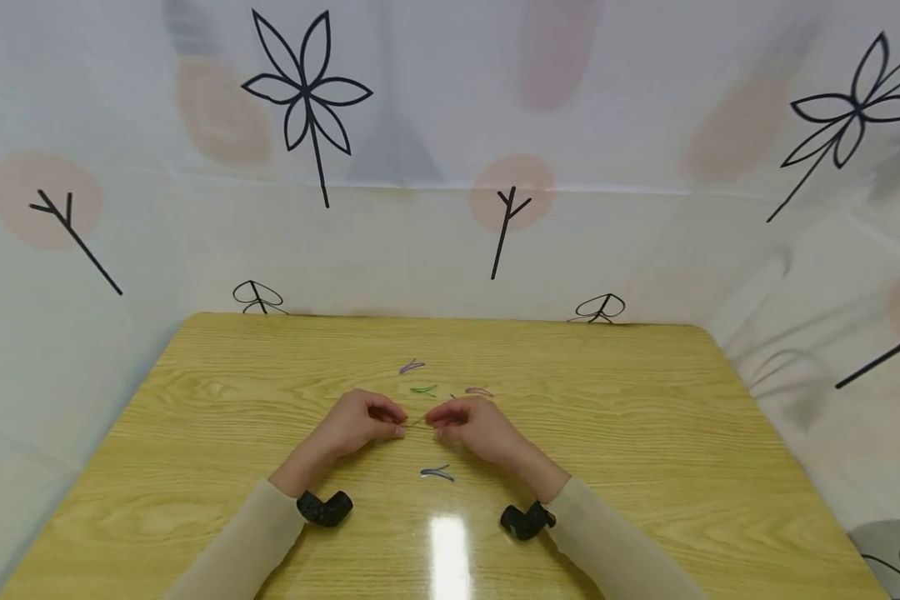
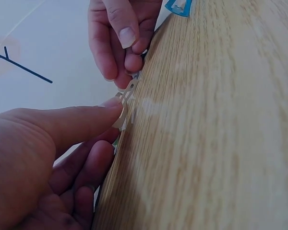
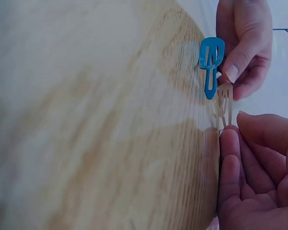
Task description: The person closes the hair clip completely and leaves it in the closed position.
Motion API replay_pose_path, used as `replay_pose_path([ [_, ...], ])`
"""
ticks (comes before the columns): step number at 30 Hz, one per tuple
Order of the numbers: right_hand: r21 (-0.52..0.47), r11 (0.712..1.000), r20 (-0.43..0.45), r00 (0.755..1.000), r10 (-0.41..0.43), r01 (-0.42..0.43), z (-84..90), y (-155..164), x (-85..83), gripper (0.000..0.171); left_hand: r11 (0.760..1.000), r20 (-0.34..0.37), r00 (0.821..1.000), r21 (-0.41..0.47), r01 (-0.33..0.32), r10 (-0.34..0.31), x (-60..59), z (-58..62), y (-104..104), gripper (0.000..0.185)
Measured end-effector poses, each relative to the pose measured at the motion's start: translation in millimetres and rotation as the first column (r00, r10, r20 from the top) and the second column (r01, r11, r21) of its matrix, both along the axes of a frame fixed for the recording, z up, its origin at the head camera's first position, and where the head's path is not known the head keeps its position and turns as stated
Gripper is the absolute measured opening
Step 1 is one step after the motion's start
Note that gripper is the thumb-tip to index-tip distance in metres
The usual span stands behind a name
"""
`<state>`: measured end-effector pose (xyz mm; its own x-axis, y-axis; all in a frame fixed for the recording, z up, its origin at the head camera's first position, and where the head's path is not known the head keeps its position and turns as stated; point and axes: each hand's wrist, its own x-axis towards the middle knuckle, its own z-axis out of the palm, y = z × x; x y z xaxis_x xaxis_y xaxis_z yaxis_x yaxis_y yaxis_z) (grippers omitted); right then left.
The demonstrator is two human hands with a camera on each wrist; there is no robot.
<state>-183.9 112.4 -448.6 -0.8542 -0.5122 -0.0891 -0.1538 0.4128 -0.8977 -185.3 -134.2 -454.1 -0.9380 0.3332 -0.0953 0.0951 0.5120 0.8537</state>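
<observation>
A: While both hands meet mid-bench (image 1: 232,392), what's the step?

B: Snapping a beige clip (image 1: 414,422), I'd judge. Left hand (image 1: 360,423) pinches one end, right hand (image 1: 474,425) the other, and the clip sits between them just above the wood.

A: Doing it well?

B: Hold the ends firm, bend at the middle, keep it low so it can't spring off.

A: Fingers?

B: Left thumb and fingers (image 2: 93,165) are closed tight on the clip (image 2: 125,103). Right fingers (image 3: 230,158) are curled in and pressed against its lower end (image 3: 224,109).

A: Others?

B: A blue clip (image 1: 437,473) lies near the wrists. Purple (image 1: 412,366), green (image 1: 423,389) and pink (image 1: 478,391) clips lie just beyond the hands.
</observation>
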Motion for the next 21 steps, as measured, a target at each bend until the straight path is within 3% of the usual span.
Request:
replay_pose_path([
  [7, 0.004, 1.0, 0.008, 1.0, -0.004, 0.004, -2.5, 2.1, 2.2, 0.022, 1.0, 0.004, 1.0, -0.006, -0.018, 0.018, 2.1, -3.6, 3.8, 0.008],
  [21, -0.021, 0.999, 0.044, 0.999, -0.029, 0.03, -3.8, -0.4, -0.9, 0.023, 0.993, -0.108, 0.988, -0.032, -0.116, 0.112, 10.1, -3.4, 10.4, 0.01],
])
